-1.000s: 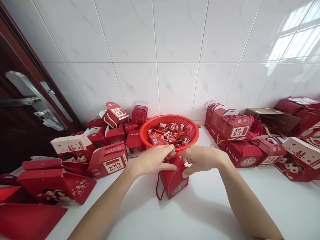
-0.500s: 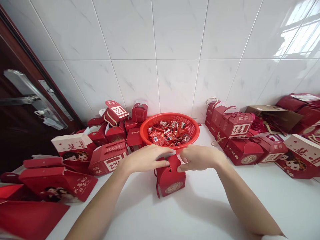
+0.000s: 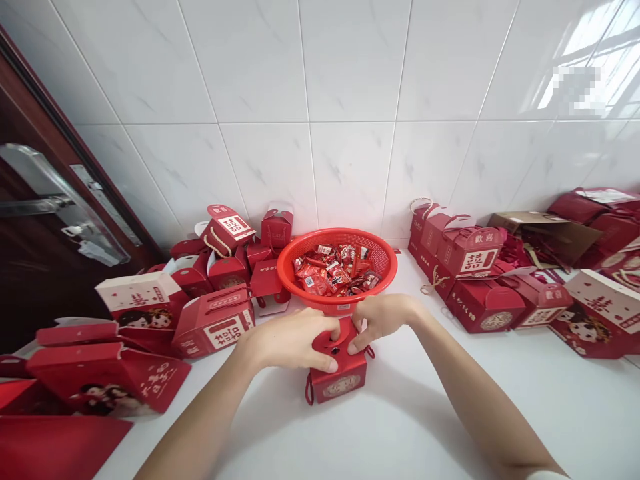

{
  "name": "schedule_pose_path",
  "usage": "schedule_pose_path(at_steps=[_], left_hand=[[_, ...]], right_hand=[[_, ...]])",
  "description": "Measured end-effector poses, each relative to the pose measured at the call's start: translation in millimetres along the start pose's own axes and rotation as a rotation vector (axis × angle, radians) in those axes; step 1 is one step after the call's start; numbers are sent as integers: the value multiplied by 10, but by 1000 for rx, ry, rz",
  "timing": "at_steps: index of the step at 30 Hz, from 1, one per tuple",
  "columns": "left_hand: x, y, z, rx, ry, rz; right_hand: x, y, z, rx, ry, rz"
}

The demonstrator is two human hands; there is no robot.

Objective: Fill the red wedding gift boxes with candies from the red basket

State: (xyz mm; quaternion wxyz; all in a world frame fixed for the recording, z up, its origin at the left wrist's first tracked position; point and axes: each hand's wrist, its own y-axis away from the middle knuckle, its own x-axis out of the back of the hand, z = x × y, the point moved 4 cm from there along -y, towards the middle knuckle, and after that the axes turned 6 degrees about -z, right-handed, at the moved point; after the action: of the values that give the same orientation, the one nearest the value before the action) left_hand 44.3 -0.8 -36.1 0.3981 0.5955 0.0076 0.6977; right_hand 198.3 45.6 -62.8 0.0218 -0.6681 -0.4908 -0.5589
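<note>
A small red box (image 3: pixel 341 385) with a round pale emblem on its front stands on the white table, its top flaps folded inward. My left hand (image 3: pixel 300 340) grips the left side of the top, thumb on the front flap. My right hand (image 3: pixel 377 320) pinches the top flap from the right, its fingers curled at the edge. Red cord loops hang out at the box's left and right sides. Right behind the box stands a red plastic basket (image 3: pixel 286 275) holding wrapped candies (image 3: pixel 337 270).
Red gift boxes (image 3: pixel 215 330) are piled at the left, near a dark door with a metal handle (image 3: pixel 45 173). More red boxes (image 3: pixel 487 303) and an open brown carton (image 3: pixel 560 233) stand at the right. A tiled wall (image 3: pixel 350 60) rises behind.
The box's raised top flaps have been folded down flatter, and the hands have closed in on them. A cord loop now shows at the right side. The view has shifted slightly.
</note>
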Motion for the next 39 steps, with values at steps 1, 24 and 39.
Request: schedule_pose_path(at_steps=[1, 24, 39], left_hand=[[-6, 0, -3, 11, 10, -7], [24, -105, -155, 31, 141, 54], [446, 468, -67, -585, 1040, 567]], right_hand=[[1, -35, 22, 27, -23, -35], [144, 46, 46, 0, -492, 416], [412, 738, -107, 472, -1096, 767]])
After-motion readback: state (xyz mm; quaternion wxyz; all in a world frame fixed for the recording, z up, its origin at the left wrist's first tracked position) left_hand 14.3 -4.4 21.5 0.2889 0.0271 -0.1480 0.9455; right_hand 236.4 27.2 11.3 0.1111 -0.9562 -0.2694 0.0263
